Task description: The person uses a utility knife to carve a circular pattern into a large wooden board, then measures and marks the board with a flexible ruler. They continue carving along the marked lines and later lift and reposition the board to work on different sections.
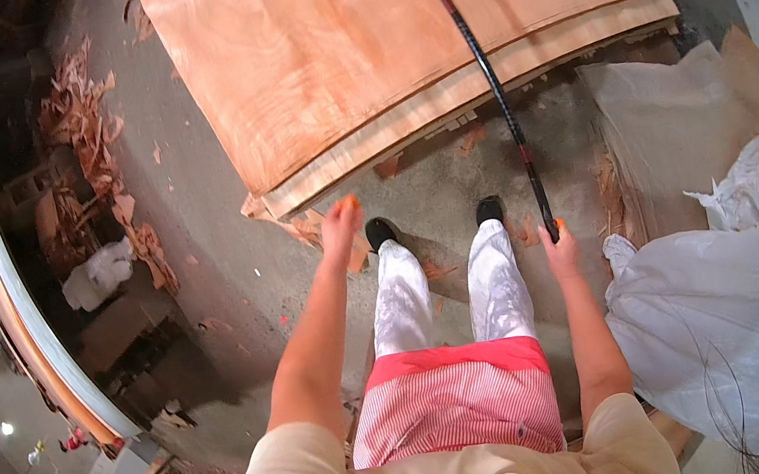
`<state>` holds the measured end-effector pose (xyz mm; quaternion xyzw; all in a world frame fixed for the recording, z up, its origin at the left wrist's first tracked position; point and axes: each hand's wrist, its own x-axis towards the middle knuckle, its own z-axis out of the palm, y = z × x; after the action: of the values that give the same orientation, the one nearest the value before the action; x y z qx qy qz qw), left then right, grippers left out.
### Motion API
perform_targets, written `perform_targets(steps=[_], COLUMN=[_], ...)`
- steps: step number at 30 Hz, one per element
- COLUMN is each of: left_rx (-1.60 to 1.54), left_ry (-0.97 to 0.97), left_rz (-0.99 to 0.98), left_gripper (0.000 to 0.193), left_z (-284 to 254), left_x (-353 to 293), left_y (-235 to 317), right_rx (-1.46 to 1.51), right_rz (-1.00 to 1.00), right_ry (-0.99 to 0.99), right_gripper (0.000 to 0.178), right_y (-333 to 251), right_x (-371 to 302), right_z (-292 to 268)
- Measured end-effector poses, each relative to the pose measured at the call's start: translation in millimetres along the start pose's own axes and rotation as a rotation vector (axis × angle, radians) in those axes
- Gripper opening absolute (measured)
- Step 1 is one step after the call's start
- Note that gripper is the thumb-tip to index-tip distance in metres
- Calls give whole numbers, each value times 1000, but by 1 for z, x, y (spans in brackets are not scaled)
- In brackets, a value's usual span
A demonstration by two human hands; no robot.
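Observation:
A long black pole (500, 104) with reddish bands runs from my right hand (561, 251) out over a stack of thin wood veneer sheets (315, 45). My right hand is closed around its near end, with a bit of orange showing at the fingers. The far end of the pole passes out of the top of the view. My left hand (338, 228) is held up near the stack's near left corner, fingers curled, with a small orange patch at the fingertips. Whether the orange is a finger cover or something held, I cannot tell.
Torn veneer scraps (79, 117) lie in a heap on the left, beside a long raised edge (30, 299). White plastic sacking (734, 317) bulges at the right, near a translucent sheet (658, 117). My feet stand on the concrete floor (225, 254) just before the stack.

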<state>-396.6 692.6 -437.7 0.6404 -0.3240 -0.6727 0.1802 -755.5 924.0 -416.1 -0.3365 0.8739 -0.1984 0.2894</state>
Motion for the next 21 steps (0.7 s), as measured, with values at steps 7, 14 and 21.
perform_targets(steps=[7,14,21], left_rx=[-1035,-1211,-1181], left_ry=[402,334,325], left_rz=[-26,-114,-144], left_gripper=[25,18,16], left_z=[23,6,0], left_x=[124,156,163], left_y=[31,27,15], right_rx=[418,528,506], right_rz=[155,179,229], right_ry=[-240,-281,-292], right_gripper=[31,24,24], right_y=[-46,-72,-83], right_x=[39,60,54], right_z=[48,91,102])
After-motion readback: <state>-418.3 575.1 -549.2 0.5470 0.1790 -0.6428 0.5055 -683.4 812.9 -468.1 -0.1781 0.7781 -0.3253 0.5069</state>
